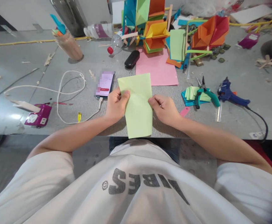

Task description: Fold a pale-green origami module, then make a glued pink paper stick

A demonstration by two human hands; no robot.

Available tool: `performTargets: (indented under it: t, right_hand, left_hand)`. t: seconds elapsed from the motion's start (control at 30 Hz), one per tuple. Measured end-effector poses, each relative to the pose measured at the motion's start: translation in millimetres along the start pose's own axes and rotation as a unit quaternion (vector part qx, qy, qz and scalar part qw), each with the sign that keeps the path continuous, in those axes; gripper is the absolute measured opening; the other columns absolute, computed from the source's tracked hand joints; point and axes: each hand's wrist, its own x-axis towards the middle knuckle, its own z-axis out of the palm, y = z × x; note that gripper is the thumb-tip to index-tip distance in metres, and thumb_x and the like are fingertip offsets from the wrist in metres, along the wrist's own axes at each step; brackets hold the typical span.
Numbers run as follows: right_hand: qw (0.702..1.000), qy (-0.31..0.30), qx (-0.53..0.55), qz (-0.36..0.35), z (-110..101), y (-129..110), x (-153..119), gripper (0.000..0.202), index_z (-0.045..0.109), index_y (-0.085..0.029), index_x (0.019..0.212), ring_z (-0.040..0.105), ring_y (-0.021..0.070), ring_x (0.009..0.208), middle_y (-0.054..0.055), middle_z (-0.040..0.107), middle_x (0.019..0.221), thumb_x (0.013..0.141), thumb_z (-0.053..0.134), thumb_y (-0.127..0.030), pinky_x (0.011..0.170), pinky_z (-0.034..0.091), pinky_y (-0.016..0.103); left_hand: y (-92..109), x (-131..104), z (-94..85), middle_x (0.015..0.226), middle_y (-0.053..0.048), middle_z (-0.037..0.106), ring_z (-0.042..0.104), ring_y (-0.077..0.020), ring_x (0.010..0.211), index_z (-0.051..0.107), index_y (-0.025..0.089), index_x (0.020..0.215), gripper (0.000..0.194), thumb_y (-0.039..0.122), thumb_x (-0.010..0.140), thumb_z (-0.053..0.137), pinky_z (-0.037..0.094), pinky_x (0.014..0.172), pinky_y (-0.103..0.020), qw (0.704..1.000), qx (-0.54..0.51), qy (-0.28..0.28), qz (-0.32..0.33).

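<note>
A light green sheet of paper (139, 109), looking folded, is held up over the table's front edge. My left hand (117, 105) pinches its left side, thumb lying on top. On the opposite edge, my right hand (164, 109) grips the paper between thumb and curled fingers. Behind it a pink sheet of paper (159, 70) lies flat on the table. Left of the green paper rests a phone (106, 82) with its screen lit and a white cable plugged in. A small pink tag (184, 111) lies beside my right wrist.
To the right are green-handled pliers (207, 95) on small paper pieces, and a blue glue gun (234, 93). Folded paper shapes (155, 34) stand at the back near a black case (132, 59). A cup (69, 46) and white cable (59, 93) are on the left.
</note>
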Motion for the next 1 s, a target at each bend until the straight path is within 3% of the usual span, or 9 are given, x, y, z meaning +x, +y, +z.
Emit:
performTargets:
  t: [0.13, 0.27, 0.43, 0.6, 0.73, 0.9, 1.0]
  right_hand:
    - [0.999, 0.036, 0.012, -0.005, -1, 4, 3, 0.065, 0.050, -0.027, 0.073, 0.040, 0.0170, 0.067, -0.002, 0.047, 0.067, 0.110, 0.058, -0.079, 0.067, 0.031, 0.037]
    - [0.999, 0.000, 0.042, 0.008, -1, 5, 6, 0.059, 0.054, -0.027, 0.076, 0.046, 0.0181, 0.070, -0.001, 0.052, 0.070, 0.108, 0.064, -0.076, 0.067, 0.034, 0.036]
    - [1.000, -0.008, 0.023, 0.019, 1, 6, 6, 0.063, 0.050, -0.027, 0.070, 0.048, 0.0179, 0.067, 0.000, 0.054, 0.068, 0.111, 0.055, -0.075, 0.066, 0.033, 0.037]
    - [0.999, -0.032, 0.031, 0.005, 1, 5, 7, 0.052, 0.059, -0.026, 0.080, 0.050, 0.0185, 0.072, 0.000, 0.058, 0.073, 0.107, 0.065, -0.069, 0.069, 0.036, 0.036]
    - [0.999, -0.035, 0.013, 0.008, 2, 7, 7, 0.061, 0.047, -0.027, 0.073, 0.045, 0.0172, 0.068, -0.001, 0.051, 0.069, 0.111, 0.051, -0.073, 0.067, 0.034, 0.036]
    - [0.997, -0.067, 0.039, 0.001, 3, 8, 8, 0.046, 0.060, -0.025, 0.087, 0.055, 0.0195, 0.077, 0.001, 0.062, 0.081, 0.106, 0.061, -0.067, 0.072, 0.040, 0.036]
    - [0.997, -0.069, 0.017, 0.010, 4, 8, 9, 0.052, 0.050, -0.027, 0.076, 0.046, 0.0173, 0.070, -0.001, 0.050, 0.072, 0.109, 0.052, -0.067, 0.068, 0.035, 0.037]
  left_hand:
    - [-2, -2, 3.5, 0.094, -0.007, 0.081, 0.079, -0.0230, 0.082, 0.073, 0.020, 0.112, 0.066, 0.081, 0.090, 0.087, 0.064, 0.069, -0.032, 0.996, -0.036, -0.064, -0.041]
    - [-5, -3, 4.3, 0.099, -0.009, 0.083, 0.080, -0.0228, 0.083, 0.074, 0.020, 0.112, 0.062, 0.078, 0.094, 0.084, 0.065, 0.069, -0.031, 0.998, -0.024, -0.061, -0.025]
    - [-8, -3, 2.6, 0.102, -0.009, 0.083, 0.079, -0.0212, 0.084, 0.073, 0.020, 0.112, 0.061, 0.078, 0.096, 0.082, 0.064, 0.071, -0.031, 0.999, -0.018, -0.034, -0.010]
    - [-9, 0, 2.2, 0.107, -0.010, 0.084, 0.079, -0.0214, 0.090, 0.073, 0.020, 0.117, 0.060, 0.077, 0.099, 0.080, 0.065, 0.076, -0.031, 0.999, -0.005, 0.005, 0.036]
    - [-14, 4, 1.6, 0.102, -0.007, 0.083, 0.078, -0.0210, 0.087, 0.073, 0.023, 0.117, 0.058, 0.078, 0.100, 0.080, 0.063, 0.073, -0.031, 0.998, -0.011, 0.023, 0.065]
    - [-22, 9, 1.1, 0.094, -0.003, 0.077, 0.068, -0.0160, 0.076, 0.073, 0.025, 0.110, 0.049, 0.073, 0.103, 0.079, 0.058, 0.068, -0.030, 0.991, -0.016, 0.072, 0.112]
    - [-24, 12, 1.2, 0.099, -0.003, 0.078, 0.069, -0.0168, 0.081, 0.073, 0.027, 0.112, 0.046, 0.072, 0.103, 0.079, 0.059, 0.071, -0.031, 0.989, -0.026, 0.085, 0.122]
